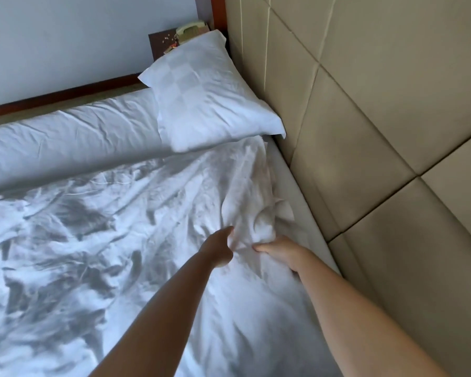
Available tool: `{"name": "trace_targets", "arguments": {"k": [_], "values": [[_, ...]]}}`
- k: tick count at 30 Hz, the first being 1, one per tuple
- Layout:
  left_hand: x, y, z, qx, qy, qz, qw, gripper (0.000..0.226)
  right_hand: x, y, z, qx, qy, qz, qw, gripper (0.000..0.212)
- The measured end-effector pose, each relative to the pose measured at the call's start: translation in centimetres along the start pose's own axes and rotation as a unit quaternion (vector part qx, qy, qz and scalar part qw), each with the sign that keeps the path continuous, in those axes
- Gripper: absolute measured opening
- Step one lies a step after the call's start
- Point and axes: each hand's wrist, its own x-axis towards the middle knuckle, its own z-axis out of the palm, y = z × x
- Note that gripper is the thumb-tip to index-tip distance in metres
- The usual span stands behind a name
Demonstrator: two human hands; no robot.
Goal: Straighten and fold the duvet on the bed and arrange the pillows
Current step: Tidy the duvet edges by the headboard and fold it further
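A crumpled white duvet (106, 240) covers most of the bed. Its top edge is bunched up near the padded headboard. My left hand (219, 248) grips a fold of that bunched edge, fingers buried in the cloth. My right hand (280, 253) grips the same bunch just to the right, close to the bare strip of mattress. One white pillow (207, 99) lies flat at the far corner of the bed, against the headboard. A smoother white roll of bedding (65, 137) runs along the bed's far side.
A beige padded headboard (378, 118) fills the right side. A dark bedside table (161, 42) with a telephone (192, 29) stands beyond the pillow. A pale wall with wooden trim (60, 95) borders the bed's far side.
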Motion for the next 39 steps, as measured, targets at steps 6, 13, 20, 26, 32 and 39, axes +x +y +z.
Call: {"name": "trace_targets", "arguments": {"k": [6,13,20,26,32,39], "values": [[-1.6,2.8,-1.2,0.000,0.117,0.079,0.990,0.065,-2.8,-7.7,-3.9,-0.031,0.304,-0.269,0.914,0.034],[-7.0,-1.5,3.3,0.121,0.051,0.085,0.988,0.066,-5.4,1.8,-4.0,-0.178,0.093,0.004,0.980,0.113],[-11.2,-5.0,10.1,0.213,-0.005,0.121,0.969,0.086,-8.7,11.1,1.5,-0.220,0.009,0.055,0.974,0.118],[-12.3,-5.3,12.3,0.218,-0.021,0.116,0.969,0.093,-9.5,14.0,4.1,-0.199,0.175,0.055,0.963,0.119],[-13.4,-4.8,12.0,0.197,-0.041,0.103,0.974,0.091,-11.1,14.8,4.7,-0.180,0.155,-0.017,0.971,0.047],[-14.8,-4.5,12.4,0.248,-0.050,0.109,0.961,0.089,-14.2,15.0,5.9,-0.238,0.288,-0.067,0.925,0.035]]}}
